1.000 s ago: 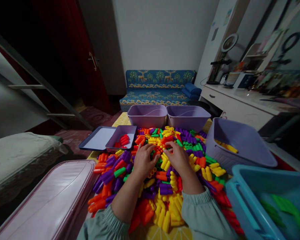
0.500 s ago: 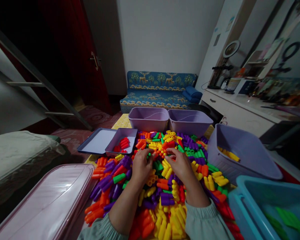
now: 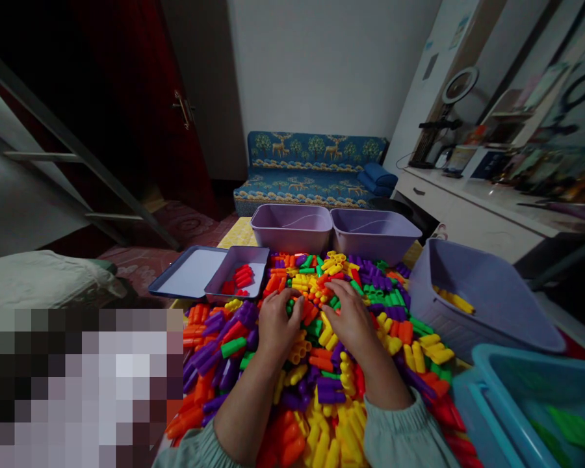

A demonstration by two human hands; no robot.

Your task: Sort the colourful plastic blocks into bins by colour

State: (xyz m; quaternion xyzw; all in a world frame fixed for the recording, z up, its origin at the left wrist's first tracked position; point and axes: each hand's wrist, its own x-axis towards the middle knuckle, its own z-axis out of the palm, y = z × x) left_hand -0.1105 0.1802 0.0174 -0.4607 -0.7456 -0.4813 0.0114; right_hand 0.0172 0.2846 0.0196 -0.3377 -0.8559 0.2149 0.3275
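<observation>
A broad heap of plastic tube-shaped building pieces in red, orange, yellow, green and purple spreads in front of me. My left hand is over the middle of the heap, its thumb and fingers curled around a small green piece; the grip is partly hidden. To its right, my right hand has its fingers apart, the tips close to small orange pieces. I see nothing held in it. Yellow pieces lie between the two hands.
Two purple bins stand behind the heap. Another purple bin with yellow pieces is at the right, before a blue bin holding green pieces. An opened case with red pieces lies left. The lower left is pixelated.
My right hand's fingers have spread and shifted slightly right. The left hand has drawn back a little with the green piece between its fingers. The view has shifted slightly.
</observation>
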